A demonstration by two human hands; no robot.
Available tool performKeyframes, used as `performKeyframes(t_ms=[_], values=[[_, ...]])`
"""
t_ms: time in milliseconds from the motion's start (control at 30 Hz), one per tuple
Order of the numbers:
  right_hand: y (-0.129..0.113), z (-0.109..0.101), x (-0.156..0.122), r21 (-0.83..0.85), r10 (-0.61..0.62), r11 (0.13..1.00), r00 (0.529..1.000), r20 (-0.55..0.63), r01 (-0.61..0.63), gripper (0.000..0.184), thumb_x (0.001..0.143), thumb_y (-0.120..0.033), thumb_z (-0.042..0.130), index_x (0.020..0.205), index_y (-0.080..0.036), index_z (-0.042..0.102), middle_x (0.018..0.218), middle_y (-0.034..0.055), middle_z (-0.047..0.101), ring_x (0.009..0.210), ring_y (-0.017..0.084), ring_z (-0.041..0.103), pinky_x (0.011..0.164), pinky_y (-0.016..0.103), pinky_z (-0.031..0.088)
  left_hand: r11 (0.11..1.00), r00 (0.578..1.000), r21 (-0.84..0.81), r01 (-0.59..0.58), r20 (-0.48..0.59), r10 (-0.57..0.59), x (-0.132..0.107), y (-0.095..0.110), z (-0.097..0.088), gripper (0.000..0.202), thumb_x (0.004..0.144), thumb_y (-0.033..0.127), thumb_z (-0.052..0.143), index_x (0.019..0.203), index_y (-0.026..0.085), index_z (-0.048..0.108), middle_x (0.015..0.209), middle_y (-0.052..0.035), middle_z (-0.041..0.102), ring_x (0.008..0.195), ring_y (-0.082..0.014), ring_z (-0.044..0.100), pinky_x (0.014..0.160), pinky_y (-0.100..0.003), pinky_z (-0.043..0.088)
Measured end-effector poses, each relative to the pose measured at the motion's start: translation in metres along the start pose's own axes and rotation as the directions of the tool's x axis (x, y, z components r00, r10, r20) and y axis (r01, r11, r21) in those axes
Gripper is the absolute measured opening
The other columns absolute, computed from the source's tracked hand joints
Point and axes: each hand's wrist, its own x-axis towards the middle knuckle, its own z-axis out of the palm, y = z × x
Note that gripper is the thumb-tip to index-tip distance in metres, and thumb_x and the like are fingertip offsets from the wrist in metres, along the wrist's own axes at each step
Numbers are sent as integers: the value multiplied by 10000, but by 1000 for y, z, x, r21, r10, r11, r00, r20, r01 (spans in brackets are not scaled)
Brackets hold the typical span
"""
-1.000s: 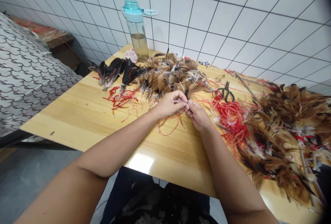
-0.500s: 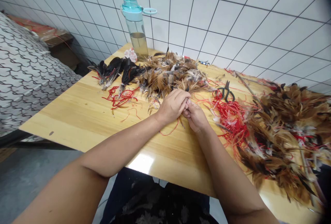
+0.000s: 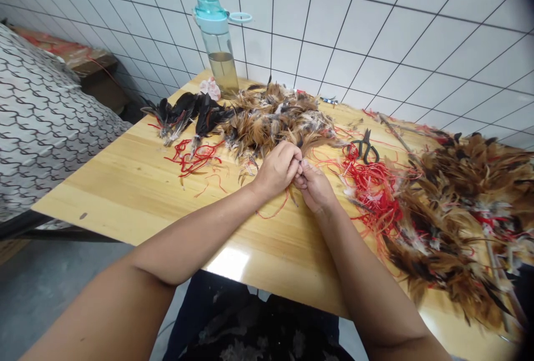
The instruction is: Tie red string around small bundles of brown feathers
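Through the head camera I find a crowded workspace. A big pile of brown feathers (image 3: pixel 279 119) sits just beyond my left hand (image 3: pixel 277 171), with a row of black feathers (image 3: pixel 206 115) along its left end. A bottle (image 3: pixel 223 66) with a pale blue lid stands upright behind them, part-filled with yellowish liquid, a crumpled tissue (image 3: pixel 209 88) beside its base. Loose red strings (image 3: pixel 196 156) lie in front of the black feathers. On the other side, a tangle of red string (image 3: pixel 377 191) crowds the space beside my right hand (image 3: pixel 317 187), scissors (image 3: pixel 366 144) lie just behind it, and a second feather heap (image 3: pixel 475 183) fills the far right.

My two hands meet over the table, fingers curled in and fingertips together. They look closed, but I cannot tell what is pinched inside, since the knuckles hide it. A thin red loop (image 3: pixel 272 217) lies directly below them, its right end rising toward the fingers.

The table (image 3: pixel 137 194) is pale wood, glossy near its front edge. White tiles with dark lines cover the wall (image 3: pixel 334 27); a patterned cloth (image 3: pixel 45 110) hangs at left above a grey floor (image 3: pixel 92 283).
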Motion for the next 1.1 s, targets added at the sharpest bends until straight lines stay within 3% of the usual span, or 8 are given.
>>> performKeyframes(t_ms=[233, 433, 700, 933, 1100], values=[[3, 6, -3, 212, 166, 960, 983, 85, -180, 358, 855, -456, 643, 669, -187, 497, 572, -54, 413, 454, 57, 284, 409, 190, 243, 998, 1000, -69, -3, 11, 4, 1, -3, -2, 127, 893, 106, 435, 860, 182, 532, 849, -28, 596, 823, -133, 552, 786, -259, 439], [2, 1, -1, 349, 228, 901, 965, 128, -259, 289, 900, -377, 614, 715, -166, 543, 605, -40, 486, 480, 45, 366, 437, 154, 318, 993, 1000, -118, 18, 8, -17, 3, -6, -1, 56, 870, 124, 527, 864, 174, 552, 829, -3, 615, 781, -107, 563, 743, -215, 440], [6, 1, -3, 299, 218, 916, 958, 187, -267, 267, 870, -376, 660, 735, -166, 564, 630, -35, 502, 508, 45, 382, 442, 138, 311, 970, 997, -231, 76, 46, -67, 4, -7, -5, 100, 850, 97, 508, 836, 170, 576, 807, 4, 615, 770, -97, 574, 747, -206, 442], [4, 6, -5, 267, 289, 905, 940, 181, -330, 354, 852, -467, 652, 720, -150, 570, 627, -28, 514, 501, 36, 386, 423, 133, 296, 826, 949, -473, 307, 221, -226, 5, -4, -10, 51, 888, 194, 495, 879, 177, 542, 656, 58, 550, 463, -49, 467, 528, -188, 393], [2, 4, -4, 318, 323, 876, 930, 175, -363, 322, 833, -438, 688, 771, -133, 604, 662, -23, 536, 519, 25, 417, 427, 109, 313, 853, 948, -418, 311, 199, -248, 7, -12, -9, 40, 863, 198, 530, 851, 170, 556, 723, 39, 570, 586, -65, 496, 635, -198, 420]])
